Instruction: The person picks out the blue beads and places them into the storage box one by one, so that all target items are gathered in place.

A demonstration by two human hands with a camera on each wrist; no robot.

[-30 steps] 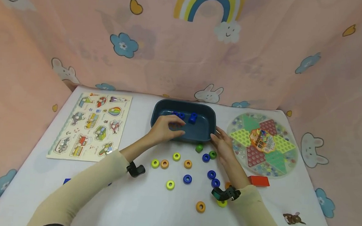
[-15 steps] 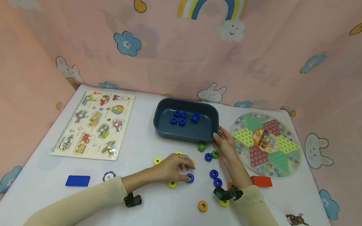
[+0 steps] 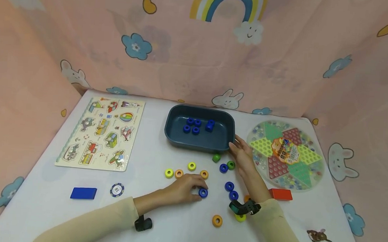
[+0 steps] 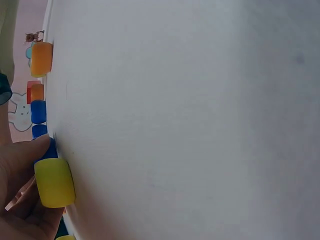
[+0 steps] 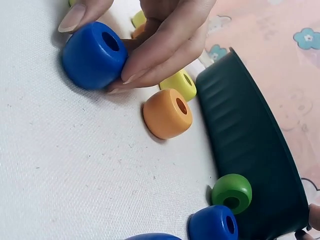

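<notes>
My left hand [image 3: 184, 189] pinches a blue bead [image 3: 203, 192] between thumb and fingers on the white table. In the right wrist view that blue bead [image 5: 94, 56] stands with its hole up, fingertips touching both sides. In the left wrist view a yellow bead [image 4: 55, 183] partly hides it. My right hand [image 3: 243, 158] holds the near right corner of a dark blue plastic box [image 3: 196, 146], thumb on the near side. Inside the box lie several blue beads [image 3: 195, 130]. Loose around my hands are yellow beads [image 3: 191, 166], orange beads [image 3: 217, 221], other blue beads [image 3: 229, 186] and green beads [image 3: 216, 158].
A picture puzzle board [image 3: 101, 134] lies at the left, with a blue block [image 3: 83, 193] and a poker chip [image 3: 117, 190] nearer. At the right are a round Chinese checkers board [image 3: 284, 155], a red block [image 3: 281, 194] and a small brown animal figure [image 3: 318, 235].
My left hand has come back from over the box to the near beads and now grips a blue one. My right hand stays at the box's corner.
</notes>
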